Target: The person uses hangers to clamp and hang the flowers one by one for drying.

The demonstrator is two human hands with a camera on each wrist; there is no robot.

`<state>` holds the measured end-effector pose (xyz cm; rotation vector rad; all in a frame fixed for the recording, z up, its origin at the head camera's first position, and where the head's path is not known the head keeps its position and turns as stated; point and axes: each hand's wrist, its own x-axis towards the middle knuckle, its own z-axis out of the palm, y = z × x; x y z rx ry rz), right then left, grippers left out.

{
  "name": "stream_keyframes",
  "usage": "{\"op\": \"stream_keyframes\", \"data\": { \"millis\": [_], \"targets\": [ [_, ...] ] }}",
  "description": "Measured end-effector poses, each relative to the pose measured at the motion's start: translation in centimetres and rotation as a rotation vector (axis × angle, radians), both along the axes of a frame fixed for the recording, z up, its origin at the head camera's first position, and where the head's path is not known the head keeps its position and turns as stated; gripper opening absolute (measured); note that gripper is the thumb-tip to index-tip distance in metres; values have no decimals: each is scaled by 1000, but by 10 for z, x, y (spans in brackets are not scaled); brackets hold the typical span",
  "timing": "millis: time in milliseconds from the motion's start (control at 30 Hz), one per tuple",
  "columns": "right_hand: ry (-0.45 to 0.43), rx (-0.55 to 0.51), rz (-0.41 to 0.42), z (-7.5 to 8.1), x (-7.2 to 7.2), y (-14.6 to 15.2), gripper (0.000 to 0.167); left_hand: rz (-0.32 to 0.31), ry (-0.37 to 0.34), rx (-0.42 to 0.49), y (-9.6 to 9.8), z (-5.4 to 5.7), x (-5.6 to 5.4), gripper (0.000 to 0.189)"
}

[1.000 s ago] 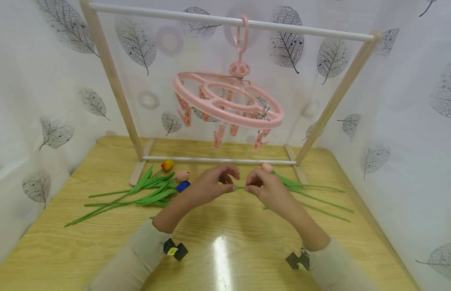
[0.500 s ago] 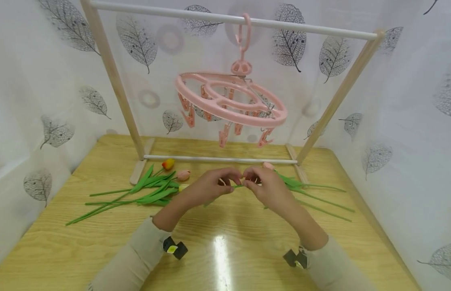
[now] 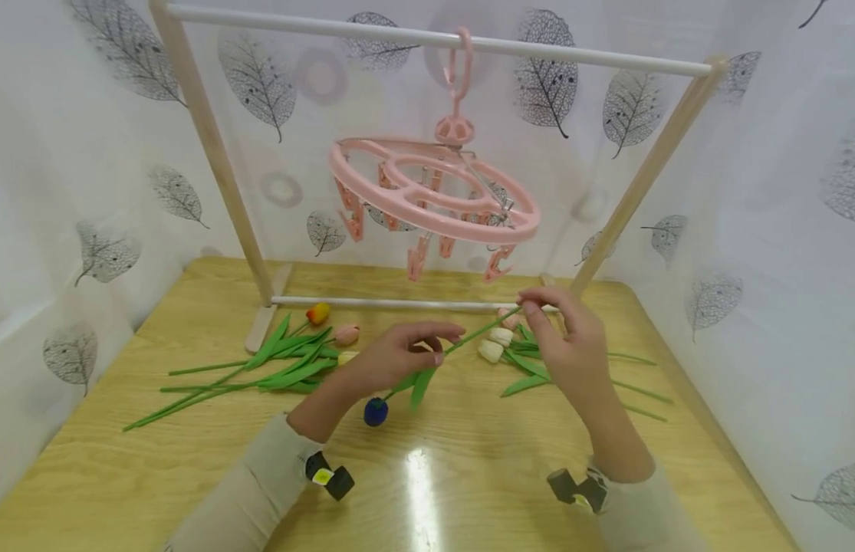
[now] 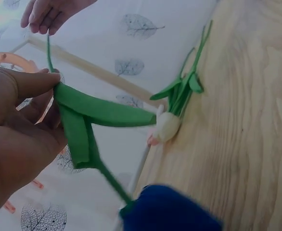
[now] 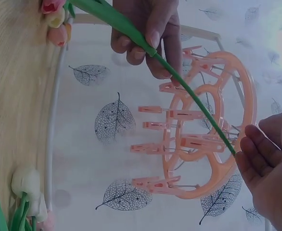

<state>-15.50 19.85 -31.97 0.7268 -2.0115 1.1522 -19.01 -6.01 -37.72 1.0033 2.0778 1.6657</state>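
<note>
A blue artificial tulip [image 3: 375,412] with green leaves slants up to the right in the head view, bloom low near the left forearm. My left hand [image 3: 399,356] pinches its stem just past the leaves; the left wrist view shows thumb and fingers there, with the blue bloom [image 4: 167,211] hanging below. At the far end of the stem [image 5: 194,96], my right hand [image 3: 572,341] pinches the tip between thumb and fingertips. Behind the stem in the right wrist view is a round pink clip hanger [image 5: 247,96] with several clips.
The pink hanger [image 3: 427,218] hangs from the white bar [image 3: 317,27] of a wooden rack. Tulips with long green stems [image 3: 213,387] lie on the left of the table; white tulips [image 3: 491,351] lie on the right. A leaf-print curtain [image 3: 779,345] surrounds the table.
My right hand has slid away to the right and up, out to the stem's end, so more stem shows between the hands. The blue bloom has come into view below the left hand.
</note>
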Motion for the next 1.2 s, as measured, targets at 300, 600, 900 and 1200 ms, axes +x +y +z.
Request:
{"op": "stream_keyframes", "data": {
  "millis": [300, 600, 900, 1200],
  "targets": [
    [-33, -325, 119, 7, 4, -6, 18, 2, -73, 80, 6, 0, 9, 43],
    [-470, -351, 209, 13, 2, -37, 47, 59, -161, 268, 12, 6, 17, 45],
    [-431, -352, 226, 20, -6, -54, 36, 40, -185, 317, 13, 12, 19, 48],
    [-408, -368, 199, 23, -9, -52, 36, 39, -164, 262, 12, 15, 20, 51]
  ]
}}
